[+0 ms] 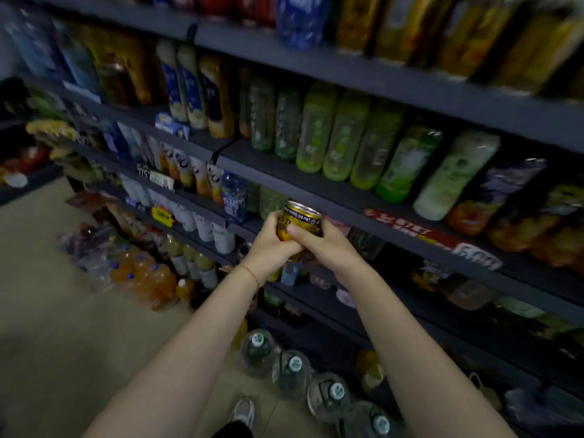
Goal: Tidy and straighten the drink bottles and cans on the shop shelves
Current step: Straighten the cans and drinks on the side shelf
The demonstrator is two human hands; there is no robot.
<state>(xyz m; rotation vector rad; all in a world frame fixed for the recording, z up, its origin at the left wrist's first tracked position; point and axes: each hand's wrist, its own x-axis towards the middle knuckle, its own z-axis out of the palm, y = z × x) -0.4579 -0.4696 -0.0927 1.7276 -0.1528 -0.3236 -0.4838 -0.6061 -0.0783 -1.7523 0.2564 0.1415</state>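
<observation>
A gold drink can (300, 221) with a dark band near its top is held in front of the dark shop shelves (316, 181), about level with the third shelf. My left hand (271, 245) grips it from the left and below. My right hand (325, 245) grips it from the right, thumb across the can's front. Both hands meet under the can and hide its lower part. Green bottles (331, 134) stand in a row on the shelf above. White and blue bottles (186, 86) stand further left.
Large water jugs (290, 371) line the floor below the shelves. Orange drink bottles (145, 276) in shrink wrap sit on the floor at left. My shoe (243, 410) is near the jugs. Price tags (410, 230) hang on the shelf edges. The view is blurred.
</observation>
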